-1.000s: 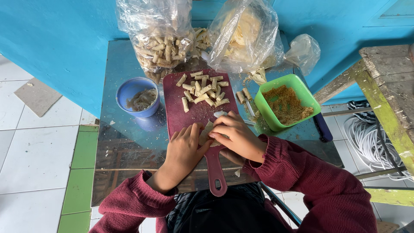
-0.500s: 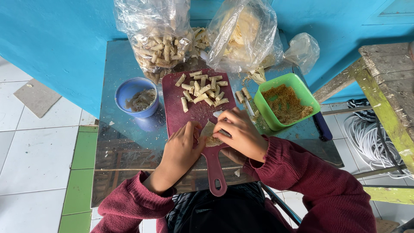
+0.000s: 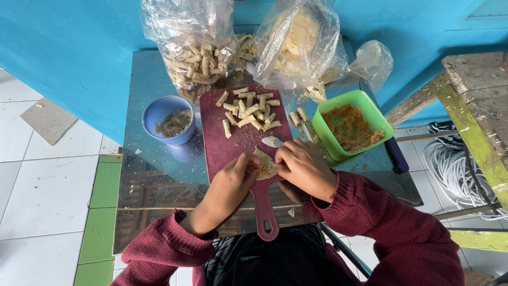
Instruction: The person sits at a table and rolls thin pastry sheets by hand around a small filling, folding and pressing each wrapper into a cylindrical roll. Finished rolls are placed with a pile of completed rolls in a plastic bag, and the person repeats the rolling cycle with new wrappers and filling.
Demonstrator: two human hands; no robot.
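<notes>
Table (image 3: 159,175): shiny metal top against a blue wall; it carries everything below.
Bags: two clear plastic bags at the far edge. The left bag (image 3: 193,50) is full of small rolls, the right bag (image 3: 299,45) holds pale sheets. A smaller crumpled bag (image 3: 372,62) lies to their right.
Board (image 3: 238,140): dark red, with its handle towards the person, in the middle of the table.
Tub (image 3: 370,106): green, square, just right of the board, filled with brown crumbly stuff.
Cup (image 3: 164,108): blue, round, left of the board, with pale shreds inside.
Rolls (image 3: 246,108): a loose heap of short tan pieces on the far half of the board; two more lie just off its right edge.
Left hand (image 3: 230,188): on the near end of the board, fingers curled together onto the left edge of the wrapper.
Right hand (image 3: 304,167): fingers bent and pinched on the wrapper's right edge.
Wrapper (image 3: 266,164): small, pale, flat on the board between both hands.
Spoon (image 3: 273,141): only its pale bowl shows, just beyond the right fingertips.
</notes>
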